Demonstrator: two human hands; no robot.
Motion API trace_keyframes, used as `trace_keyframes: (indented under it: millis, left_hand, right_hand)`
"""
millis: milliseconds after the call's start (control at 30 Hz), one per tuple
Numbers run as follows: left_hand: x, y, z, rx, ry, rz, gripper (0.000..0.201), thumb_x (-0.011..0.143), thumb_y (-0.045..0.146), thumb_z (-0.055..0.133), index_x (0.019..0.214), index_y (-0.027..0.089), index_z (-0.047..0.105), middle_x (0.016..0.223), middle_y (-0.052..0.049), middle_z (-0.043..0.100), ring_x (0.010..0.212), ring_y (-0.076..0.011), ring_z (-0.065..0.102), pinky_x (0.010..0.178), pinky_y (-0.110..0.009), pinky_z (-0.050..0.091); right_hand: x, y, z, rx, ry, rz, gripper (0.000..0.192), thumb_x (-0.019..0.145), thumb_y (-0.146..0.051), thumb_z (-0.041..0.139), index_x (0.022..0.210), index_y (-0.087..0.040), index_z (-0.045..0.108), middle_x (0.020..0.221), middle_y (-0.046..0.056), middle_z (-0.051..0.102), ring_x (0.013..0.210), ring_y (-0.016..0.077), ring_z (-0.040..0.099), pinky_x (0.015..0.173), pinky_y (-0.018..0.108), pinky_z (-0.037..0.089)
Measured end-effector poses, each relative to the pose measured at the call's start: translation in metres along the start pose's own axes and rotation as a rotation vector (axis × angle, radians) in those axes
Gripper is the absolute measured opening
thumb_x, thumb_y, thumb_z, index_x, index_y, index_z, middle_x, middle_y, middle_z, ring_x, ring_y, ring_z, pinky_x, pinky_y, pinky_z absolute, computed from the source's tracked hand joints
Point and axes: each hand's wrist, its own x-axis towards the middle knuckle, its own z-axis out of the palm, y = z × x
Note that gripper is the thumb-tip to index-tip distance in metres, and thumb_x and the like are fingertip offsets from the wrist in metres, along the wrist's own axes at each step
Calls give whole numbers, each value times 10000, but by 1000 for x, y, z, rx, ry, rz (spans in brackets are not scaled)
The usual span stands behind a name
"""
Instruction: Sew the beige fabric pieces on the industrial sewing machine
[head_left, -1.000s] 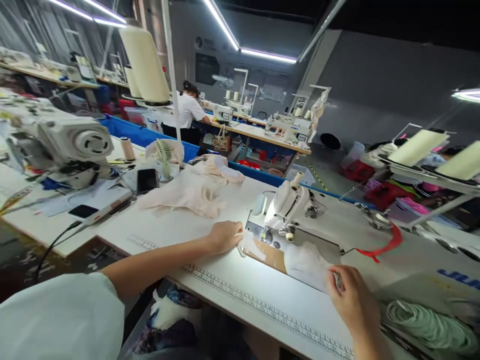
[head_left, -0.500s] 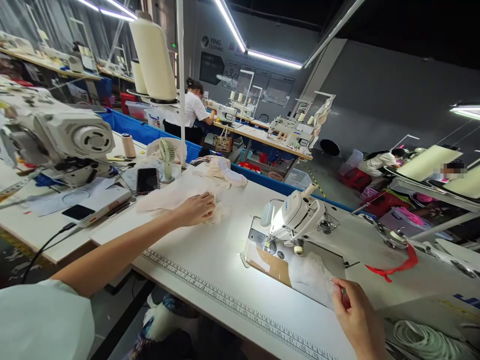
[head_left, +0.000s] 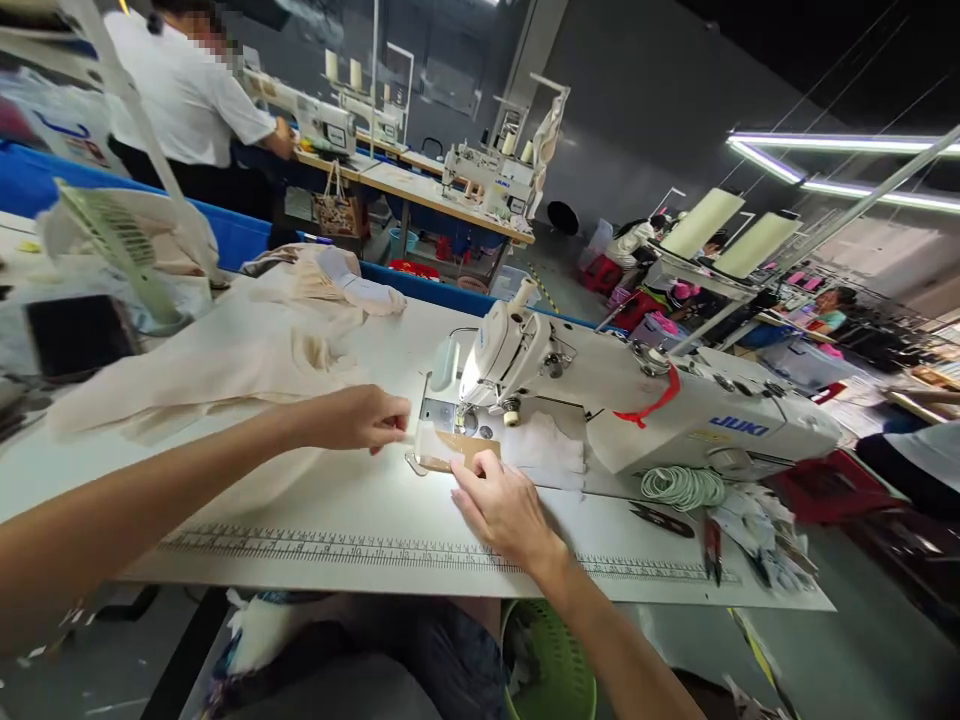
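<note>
Fabric piece (head_left: pixel 429 443), small and pale, lies on the desk (head_left: pixel 360 500) right at the needle plate of the Juki sewing machine (head_left: pixel 600 400), lit by the machine's lamp. Your left hand (head_left: pixel 356 418) pinches its near-left edge between fingertips, while your right hand (head_left: pixel 501 505) lies flat just beside it, fingers spread and pressing a tan cardboard template (head_left: pixel 465 450) that touches the piece. Nearest you, a printed ruler strip (head_left: pixel 337 547) runs along the desk's front edge, and a green basket (head_left: pixel 551 670) sits below it. To the right of the machine bed lie a coil of pale green cord (head_left: pixel 681 487) and a pair of red-handled snips (head_left: pixel 711 545). Another white fabric scrap (head_left: pixel 544 455) rests under the machine arm. Further left, a heap of cream garments (head_left: pixel 247 355) spreads across the desk. Beyond, a person in a white shirt (head_left: pixel 184 95) works at another machine.
</note>
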Motion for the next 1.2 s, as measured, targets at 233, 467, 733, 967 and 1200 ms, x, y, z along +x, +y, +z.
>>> trace_keyframes:
  millis: [233,467,733,967,1200]
  left_hand:
    - [58,15,39,-93,116,-30,110,778,262,572,689,200,591,625,28,664,593,-138,585,578,-239,402]
    - [58,13,40,59,82,-273,155,806,310,524,766,213,638,760,25,710,720,-172,623,646,-262,390]
    - [62,0,43,-12,83,-274,218,779,411,550,760,227,665,753,29,720,726,-184,637,640,-257,399]
    - [72,-26,43,-144,-30,-241,380,736,582,619,757,205,657,686,-21,704,674,-220,629,618,-295,450]
    - [66,-5,49,-49,85,-220,211,754,404,586,736,206,658,734,-9,690,740,-191,628,660,-280,463]
  right_hand:
    - [27,17,6,-51,-4,-111,232,1017,-368,518,1031,-199,676,925,56,583,742,176,487,661,309,345]
    - [24,19,11,13,116,-126,303,1030,-329,476,1233,-195,657,921,62,581,750,185,482,680,325,340]
    - [23,21,7,-2,92,-121,315,1045,-360,446,1188,-202,679,933,57,614,783,185,502,711,329,366]
    - [21,22,-4,-38,-32,25,308,1051,-322,429,922,-213,687,936,31,632,774,158,524,723,315,399]
    - [6,17,5,53,214,-39,286,1018,-206,424,898,-227,683,836,39,657,693,178,590,644,327,451]
